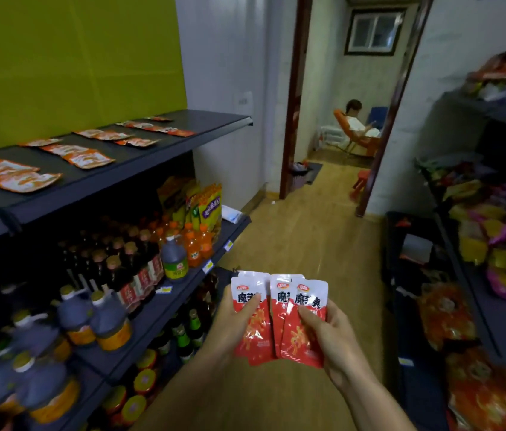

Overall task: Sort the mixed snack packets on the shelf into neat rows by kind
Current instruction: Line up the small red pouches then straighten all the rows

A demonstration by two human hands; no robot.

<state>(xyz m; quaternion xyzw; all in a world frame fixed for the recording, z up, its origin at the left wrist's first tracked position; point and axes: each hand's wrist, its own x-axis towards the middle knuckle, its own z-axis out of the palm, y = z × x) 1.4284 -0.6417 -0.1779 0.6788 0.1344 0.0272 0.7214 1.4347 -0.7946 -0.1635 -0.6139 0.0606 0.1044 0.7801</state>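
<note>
I hold red and white snack packets fanned out over the aisle floor. My left hand (230, 321) grips one red packet (253, 334) with the thumb across its front. My right hand (329, 337) grips two overlapping red packets (301, 334) beside it. On the dark top shelf (152, 157) at left, several orange packets (88, 157) lie flat in loose rows, running from the near left to the far end (164, 129).
Below the top shelf stand dark sauce jugs (96, 318), bottles and orange drinks (195, 244). A shelf at right (494, 321) holds heaps of mixed snack bags. The wooden aisle floor (307, 231) leads to a doorway where a person sits on a chair (357, 126).
</note>
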